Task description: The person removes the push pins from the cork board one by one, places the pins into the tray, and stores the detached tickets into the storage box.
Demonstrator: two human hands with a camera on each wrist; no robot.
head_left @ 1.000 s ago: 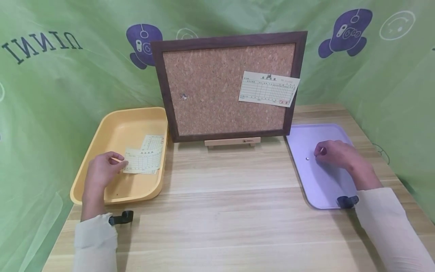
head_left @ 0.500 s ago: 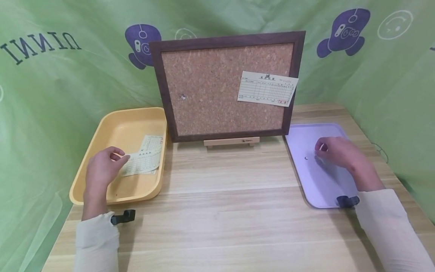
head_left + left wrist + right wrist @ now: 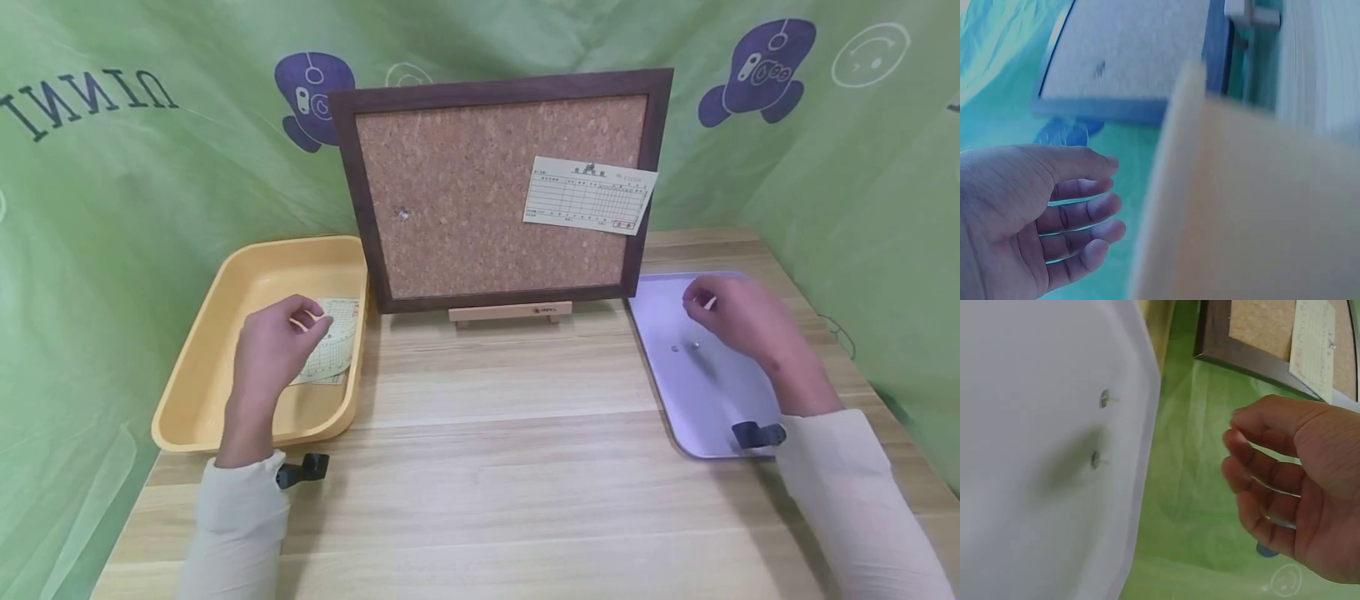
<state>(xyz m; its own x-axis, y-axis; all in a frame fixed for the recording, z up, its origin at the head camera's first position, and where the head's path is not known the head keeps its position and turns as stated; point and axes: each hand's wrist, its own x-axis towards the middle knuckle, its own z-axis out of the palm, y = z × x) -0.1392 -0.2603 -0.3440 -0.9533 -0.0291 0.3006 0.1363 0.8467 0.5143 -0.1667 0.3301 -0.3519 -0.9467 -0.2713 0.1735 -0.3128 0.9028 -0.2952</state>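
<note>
Above the yellow tray (image 3: 183, 358) is my left hand (image 3: 272, 354), fingers loosely bent and holding nothing. Printed receipt slips (image 3: 333, 357) lie overlapped in that tray, partly covered by the hand. My right hand (image 3: 733, 317) hovers over the lilac tray (image 3: 693, 417); the right wrist view shows its relaxed fingers with nothing between them. Two pushpins, one pin (image 3: 1104, 398) beside another pin (image 3: 1095, 460), lie apart on the lilac tray. On the framed cork board (image 3: 480, 200), a receipt (image 3: 590, 196) hangs tilted from a pin near its top edge.
A pin (image 3: 403, 214) is stuck in the cork's left part. The board leans on a small wooden stand (image 3: 510, 312) between the trays. Behind the wooden table (image 3: 487, 467) hangs a green printed cloth (image 3: 172, 167).
My left hand has left the receipt slips, moving up and to the right. My right hand has lifted away from the lilac tray, leaving a second pushpin in sight there.
</note>
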